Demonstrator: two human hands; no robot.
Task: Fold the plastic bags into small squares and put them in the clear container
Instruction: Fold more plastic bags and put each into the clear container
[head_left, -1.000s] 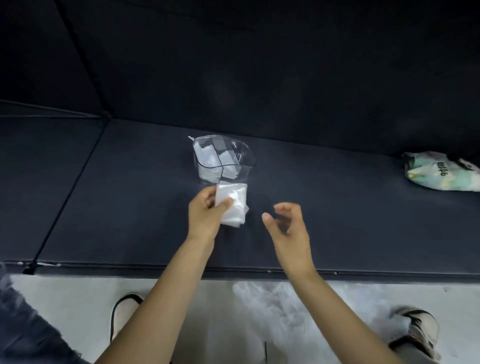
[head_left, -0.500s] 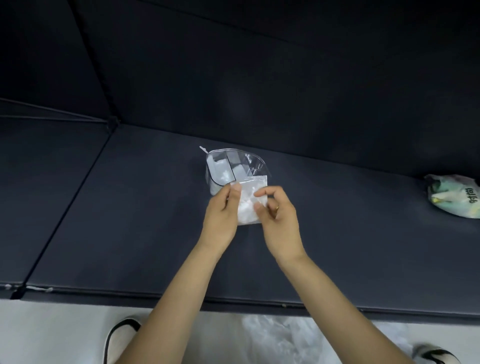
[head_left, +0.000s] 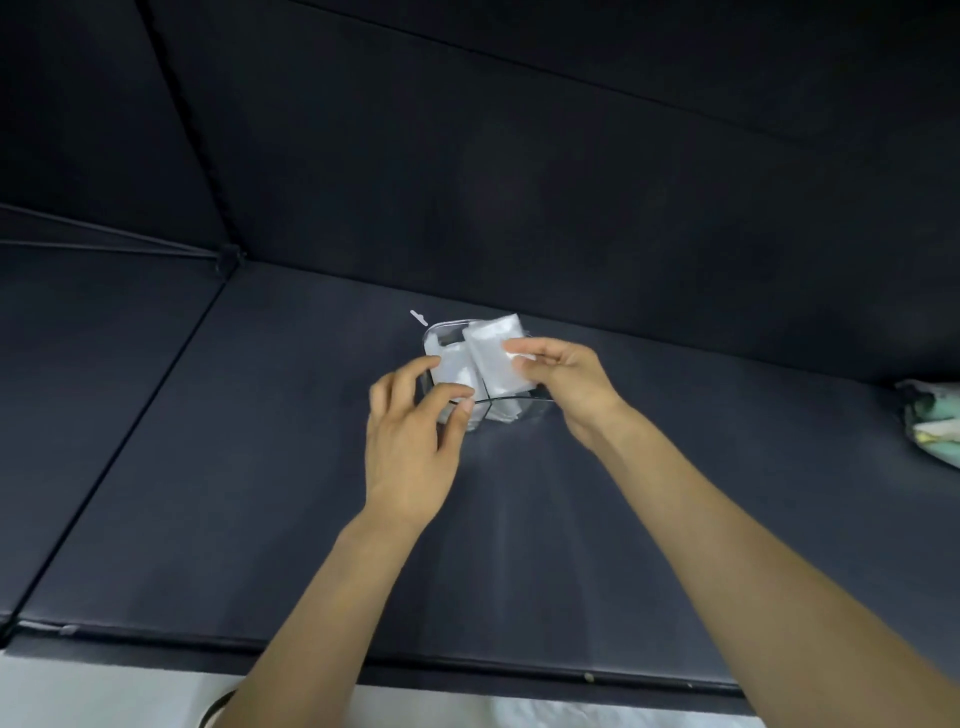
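Observation:
The clear container (head_left: 440, 332) stands on the dark mat (head_left: 249, 467) at the middle, with folded white bags (head_left: 453, 370) inside it. My right hand (head_left: 566, 379) pinches a folded white plastic bag (head_left: 492, 349) by its right edge and holds it tilted right over the container's opening. My left hand (head_left: 405, 447) sits at the container's near left side with loosely curled fingers. Its thumb is at the front rim and it holds nothing that I can see.
A crumpled green and white bag (head_left: 930, 421) lies at the mat's far right edge. A small white scrap (head_left: 418, 317) lies just behind the container. Dark padded walls rise behind the mat. Pale plastic (head_left: 519, 714) lies on the floor below the mat's front edge.
The folded bag passed from my left hand to my right hand, which lifted it over the container. My left hand let go and dropped to the container's near side.

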